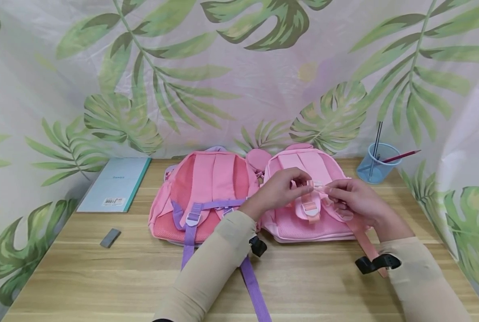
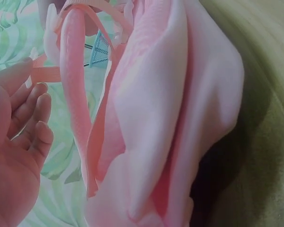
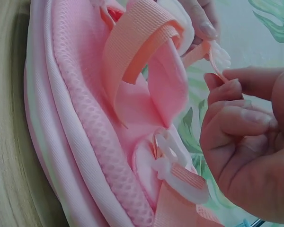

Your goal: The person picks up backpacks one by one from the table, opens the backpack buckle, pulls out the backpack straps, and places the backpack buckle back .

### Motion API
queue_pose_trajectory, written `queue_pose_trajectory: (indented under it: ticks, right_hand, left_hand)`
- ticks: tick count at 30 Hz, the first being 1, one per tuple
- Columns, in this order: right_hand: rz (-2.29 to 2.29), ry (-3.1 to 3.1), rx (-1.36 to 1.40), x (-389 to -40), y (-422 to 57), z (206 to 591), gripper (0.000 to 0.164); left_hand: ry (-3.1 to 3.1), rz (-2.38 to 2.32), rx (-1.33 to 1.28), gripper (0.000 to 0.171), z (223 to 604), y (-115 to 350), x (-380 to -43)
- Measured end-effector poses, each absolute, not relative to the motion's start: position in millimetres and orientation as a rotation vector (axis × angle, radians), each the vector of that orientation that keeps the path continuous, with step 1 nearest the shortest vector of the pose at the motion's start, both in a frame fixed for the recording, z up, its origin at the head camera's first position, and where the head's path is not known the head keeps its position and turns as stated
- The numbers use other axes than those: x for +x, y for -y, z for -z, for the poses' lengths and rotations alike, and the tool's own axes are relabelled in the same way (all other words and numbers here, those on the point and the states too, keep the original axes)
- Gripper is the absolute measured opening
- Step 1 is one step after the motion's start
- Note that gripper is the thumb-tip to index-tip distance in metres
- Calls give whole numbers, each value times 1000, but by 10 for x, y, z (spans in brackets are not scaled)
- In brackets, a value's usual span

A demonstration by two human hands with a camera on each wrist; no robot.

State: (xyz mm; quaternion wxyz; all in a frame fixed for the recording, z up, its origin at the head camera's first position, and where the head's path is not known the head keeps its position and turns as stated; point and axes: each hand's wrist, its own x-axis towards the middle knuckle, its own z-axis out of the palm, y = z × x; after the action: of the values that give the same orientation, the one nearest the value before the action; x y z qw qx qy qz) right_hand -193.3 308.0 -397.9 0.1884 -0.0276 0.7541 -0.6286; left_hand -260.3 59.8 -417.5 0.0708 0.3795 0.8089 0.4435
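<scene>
Left hand [image 1: 283, 188]: grip clamped on orange strap [image 3: 196, 56] by pale buckle [image 3: 220, 56]. Right hand [image 1: 356, 199]: grip clamped too, thumb and finger pinching thin strap end at buckle. Strap held up over pale pink bag [image 1: 292, 231], which lies on counter [image 1: 143, 277], straps uppermost. Purple-strapped bag [image 1: 211, 174] just beside, to left. Farther left: notebook [image 1: 112, 185], grey block [image 1: 111, 238]. Blue cup [image 1: 370, 172] near, to right.
</scene>
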Motion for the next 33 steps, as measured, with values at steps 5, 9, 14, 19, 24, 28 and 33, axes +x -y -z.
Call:
queue_pose_trajectory:
  ticks: [5, 9, 14, 19, 24, 28, 33]
  right_hand:
    - [1733, -2119, -12, -1956, -3049, 3980, 22]
    - [1730, -2099, -10, -1977, -3019, 3998, 19]
    - [1770, -2054, -13, -1988, -2974, 4007, 15]
    - [1841, -1996, -52, -1999, -2939, 4015, 16]
    - [1862, -1958, -47, -2006, -2896, 4015, 17]
    - [1800, -1970, -30, -1997, -2912, 3985, 20]
    - [1704, -1999, -16, -1969, -2992, 3902, 19]
  left_hand:
    - [-2429, -1349, 1113, 25, 4166, -604, -2595]
    - [-2423, -1356, 1106, 26, 4164, -612, -2589]
    - [-2414, -1362, 1124, 24, 4174, -610, -2587]
    - [-2421, -1353, 1169, 20, 4176, -602, -2586]
    - [-2433, -1358, 1183, 18, 4181, -585, -2583]
    - [-2457, -1360, 1153, 18, 4198, -576, -2584]
    - [-2474, -1366, 1112, 18, 4193, -572, -2577]
